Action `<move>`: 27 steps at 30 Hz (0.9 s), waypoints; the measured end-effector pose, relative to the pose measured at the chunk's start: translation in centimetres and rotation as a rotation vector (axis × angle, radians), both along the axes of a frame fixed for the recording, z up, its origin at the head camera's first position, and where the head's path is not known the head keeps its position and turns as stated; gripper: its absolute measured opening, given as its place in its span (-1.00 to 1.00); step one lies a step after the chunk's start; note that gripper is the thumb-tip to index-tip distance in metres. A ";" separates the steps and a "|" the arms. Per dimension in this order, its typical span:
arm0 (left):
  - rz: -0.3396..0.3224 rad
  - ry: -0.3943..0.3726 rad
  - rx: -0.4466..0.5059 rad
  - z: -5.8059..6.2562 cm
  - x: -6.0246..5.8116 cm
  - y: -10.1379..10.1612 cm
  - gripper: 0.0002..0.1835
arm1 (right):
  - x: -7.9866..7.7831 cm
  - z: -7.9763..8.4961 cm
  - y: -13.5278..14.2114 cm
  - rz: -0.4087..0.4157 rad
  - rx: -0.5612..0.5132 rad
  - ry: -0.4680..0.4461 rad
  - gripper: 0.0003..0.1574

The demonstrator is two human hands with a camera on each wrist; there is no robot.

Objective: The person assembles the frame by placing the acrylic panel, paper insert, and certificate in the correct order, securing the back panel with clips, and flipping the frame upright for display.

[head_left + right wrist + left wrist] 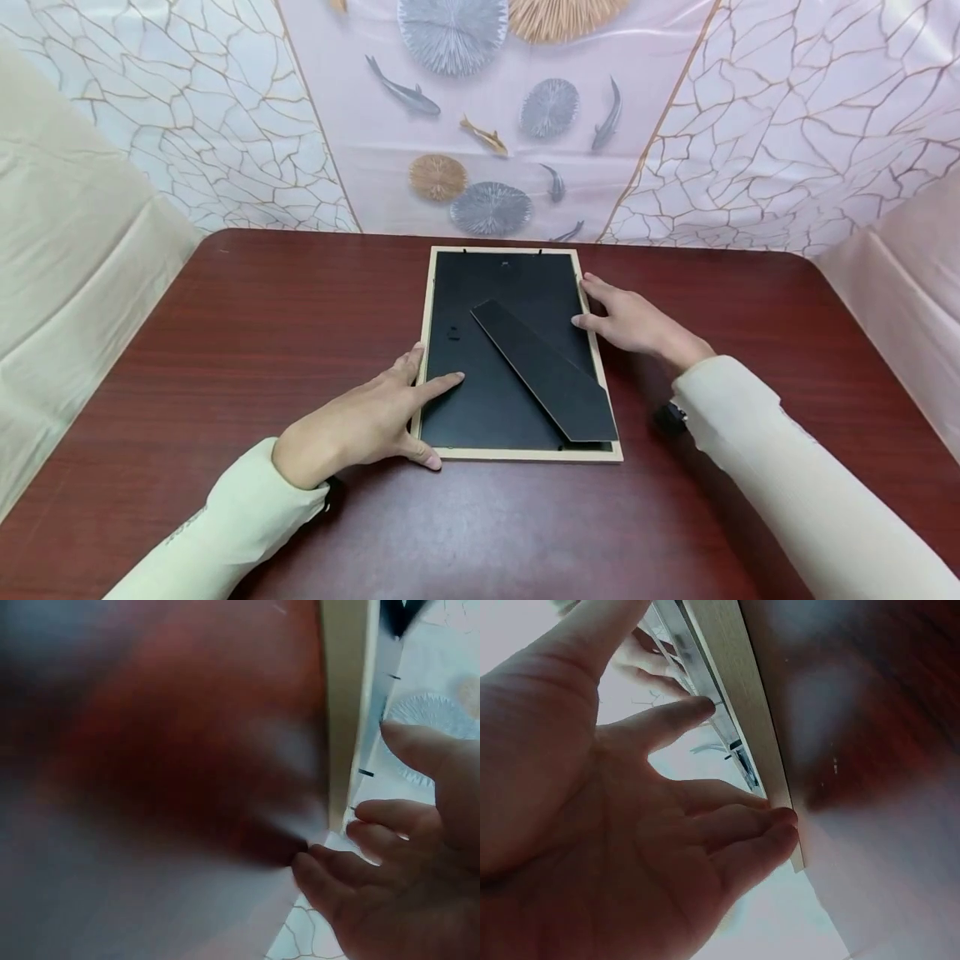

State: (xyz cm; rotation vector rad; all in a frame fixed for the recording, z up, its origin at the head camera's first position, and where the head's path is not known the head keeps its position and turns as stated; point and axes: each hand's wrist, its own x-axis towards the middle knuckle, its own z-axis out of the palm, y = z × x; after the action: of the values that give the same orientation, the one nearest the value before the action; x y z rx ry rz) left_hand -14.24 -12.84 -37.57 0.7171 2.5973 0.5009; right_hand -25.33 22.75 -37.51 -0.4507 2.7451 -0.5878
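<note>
A picture frame (517,455) with a pale wooden rim and black back board lies back side up on the table. Slanting across that board is its black easel stand (547,375), the wide end at the lower right corner. My left hand (367,417) rests at the lower left edge, fingers spread, one finger over the board and the thumb by the bottom corner. At the upper right edge my right hand (633,321) has its fingers extended along the rim, the thumb over the board. Both wrist views show fingertips at the wooden side of the frame.
The dark red-brown table (262,333) has a glossy top. Behind it hangs a patterned cloth (480,125) with fish and round shapes, and pale cloth (67,250) covers the left side. A black band (670,417) shows at my right wrist.
</note>
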 end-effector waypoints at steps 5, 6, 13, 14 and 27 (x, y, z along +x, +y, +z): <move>-0.004 0.033 -0.034 0.1 0.2 0.1 0.11 | -1.3 0.4 -0.6 -0.015 0.030 -0.059 0.00; -0.003 0.033 -0.037 0.1 0.2 0.1 0.11 | -1.5 0.4 -0.6 -0.017 0.030 -0.061 -0.01; 0.036 -0.008 -0.052 0.2 0.2 0.0 0.11 | -1.7 0.0 -0.7 -0.014 0.013 -0.050 -0.13; 0.038 -0.010 -0.049 0.2 0.1 0.0 0.11 | -1.7 -0.1 -0.6 -0.012 0.011 -0.047 -0.14; 0.005 -0.003 -0.028 -0.1 -0.3 0.0 0.17 | -1.9 -0.5 -0.8 0.033 0.125 0.003 -0.19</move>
State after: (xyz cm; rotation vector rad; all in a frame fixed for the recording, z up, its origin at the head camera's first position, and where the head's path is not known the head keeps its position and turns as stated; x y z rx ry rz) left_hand -14.56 -12.85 -37.66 0.7005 2.5987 0.4654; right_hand -27.20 21.94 -38.03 -0.4658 2.7523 -0.4043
